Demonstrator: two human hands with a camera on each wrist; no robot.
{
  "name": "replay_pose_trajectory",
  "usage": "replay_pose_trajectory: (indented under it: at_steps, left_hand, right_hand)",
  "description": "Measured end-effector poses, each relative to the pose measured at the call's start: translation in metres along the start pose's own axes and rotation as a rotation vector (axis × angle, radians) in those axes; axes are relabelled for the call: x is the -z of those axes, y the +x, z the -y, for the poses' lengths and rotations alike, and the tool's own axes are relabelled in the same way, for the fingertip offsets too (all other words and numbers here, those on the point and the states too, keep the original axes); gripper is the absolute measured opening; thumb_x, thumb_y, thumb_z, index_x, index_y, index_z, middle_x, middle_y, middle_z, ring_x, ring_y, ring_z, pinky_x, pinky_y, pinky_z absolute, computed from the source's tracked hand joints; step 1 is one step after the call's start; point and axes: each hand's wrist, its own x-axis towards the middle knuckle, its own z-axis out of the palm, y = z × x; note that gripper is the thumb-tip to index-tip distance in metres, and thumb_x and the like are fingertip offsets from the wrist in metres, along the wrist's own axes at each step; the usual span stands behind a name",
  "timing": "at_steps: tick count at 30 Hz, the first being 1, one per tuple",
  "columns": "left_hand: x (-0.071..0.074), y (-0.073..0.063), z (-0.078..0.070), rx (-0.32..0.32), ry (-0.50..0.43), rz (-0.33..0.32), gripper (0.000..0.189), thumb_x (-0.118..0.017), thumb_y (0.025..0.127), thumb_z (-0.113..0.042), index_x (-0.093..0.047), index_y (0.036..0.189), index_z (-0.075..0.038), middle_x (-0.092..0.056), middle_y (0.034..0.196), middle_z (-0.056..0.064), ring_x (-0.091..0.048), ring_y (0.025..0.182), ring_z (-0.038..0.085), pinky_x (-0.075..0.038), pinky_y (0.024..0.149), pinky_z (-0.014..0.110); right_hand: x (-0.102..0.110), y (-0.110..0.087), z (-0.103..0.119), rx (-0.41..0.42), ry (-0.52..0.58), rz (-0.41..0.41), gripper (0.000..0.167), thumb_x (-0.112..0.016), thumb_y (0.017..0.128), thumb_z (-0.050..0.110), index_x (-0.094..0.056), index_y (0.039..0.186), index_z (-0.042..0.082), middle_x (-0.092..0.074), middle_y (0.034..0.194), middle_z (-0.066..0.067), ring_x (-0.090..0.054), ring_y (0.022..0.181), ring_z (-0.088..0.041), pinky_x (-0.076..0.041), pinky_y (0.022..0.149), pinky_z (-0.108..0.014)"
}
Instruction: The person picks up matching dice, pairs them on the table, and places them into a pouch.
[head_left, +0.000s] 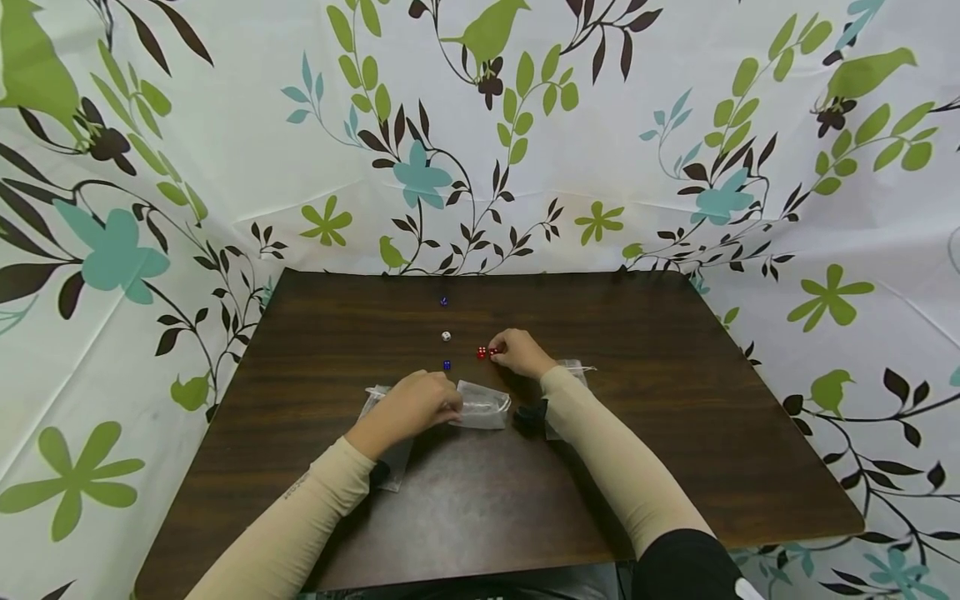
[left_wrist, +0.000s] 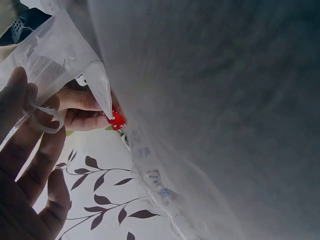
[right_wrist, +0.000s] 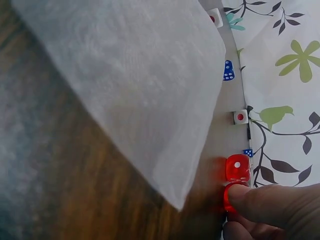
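Note:
My right hand point(head_left: 522, 354) pinches a clear red die point(right_wrist: 229, 198) between thumb and fingertips, low at the table. Right beside it sits another red die point(right_wrist: 237, 167), white pips showing. Nearer me, my left hand point(head_left: 420, 402) grips the edge of a sheer white drawstring pouch point(head_left: 483, 408) with thumb and fingers. In the left wrist view, a loop of its white cord point(left_wrist: 47, 122) hangs over those fingers. To the left of the red dice stand a blue die point(head_left: 447, 365), a white die point(head_left: 446, 336) and a farther blue die point(head_left: 444, 301), roughly in a line.
Another sheer pouch point(head_left: 396, 467) lies under my left wrist, and one more point(head_left: 573, 372) is partly covered by my right forearm. The dark wooden table point(head_left: 337, 325) ends at a patterned cloth point(head_left: 480, 208) behind it. An additional white die point(right_wrist: 216, 18) shows in the right wrist view.

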Motion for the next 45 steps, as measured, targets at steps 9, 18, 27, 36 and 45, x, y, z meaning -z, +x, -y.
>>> replay_pose_trajectory:
  at_steps: [9,18,27,36,45]
  left_hand:
    - [-0.002,0.0,0.0,-0.012,-0.001,-0.025,0.018,-0.083,0.083,-0.033,-0.069,0.076,-0.024,-0.065,0.073,-0.014,-0.058,0.071,0.007,-0.047,0.062,0.028]
    - [0.002,-0.001,-0.005,-0.023,0.007,-0.03,0.017,-0.083,0.082,-0.032,-0.07,0.076,-0.024,-0.064,0.073,-0.014,-0.058,0.071,0.007,-0.046,0.061,0.028]
    - [0.005,-0.001,-0.006,-0.017,0.005,-0.02,0.015,-0.082,0.084,-0.032,-0.07,0.077,-0.023,-0.065,0.075,-0.014,-0.059,0.072,0.008,-0.046,0.062,0.028]
    - [0.004,0.001,-0.008,-0.003,0.0,-0.014,0.014,-0.083,0.083,-0.031,-0.072,0.078,-0.024,-0.066,0.075,-0.014,-0.06,0.072,0.008,-0.047,0.063,0.029]
    - [0.003,0.0,-0.007,0.0,0.017,-0.009,0.015,-0.083,0.082,-0.032,-0.071,0.078,-0.024,-0.065,0.075,-0.013,-0.059,0.073,0.008,-0.047,0.063,0.029]
  right_hand:
    - [0.001,0.003,0.008,-0.019,0.01,-0.018,0.011,-0.073,0.094,0.004,-0.074,0.104,0.001,-0.07,0.104,-0.011,-0.065,0.092,-0.022,-0.054,0.082,-0.036]
    - [-0.006,0.001,0.011,-0.017,-0.039,-0.011,0.021,-0.074,0.094,0.008,-0.072,0.113,0.001,-0.067,0.111,-0.011,-0.065,0.098,-0.024,-0.054,0.086,-0.037]
    - [-0.01,0.005,0.015,0.039,-0.15,-0.058,0.03,-0.078,0.092,0.019,-0.073,0.119,0.006,-0.07,0.119,-0.007,-0.06,0.113,-0.027,-0.048,0.1,-0.039]
    - [-0.011,0.006,0.014,0.076,-0.227,-0.114,0.015,-0.075,0.094,0.024,-0.079,0.106,0.016,-0.073,0.113,0.001,-0.061,0.102,-0.023,-0.046,0.093,-0.043]
    - [-0.002,0.003,0.018,0.13,-0.145,-0.144,0.015,-0.075,0.094,0.016,-0.078,0.106,0.009,-0.073,0.112,-0.005,-0.063,0.105,-0.024,-0.05,0.096,-0.038]
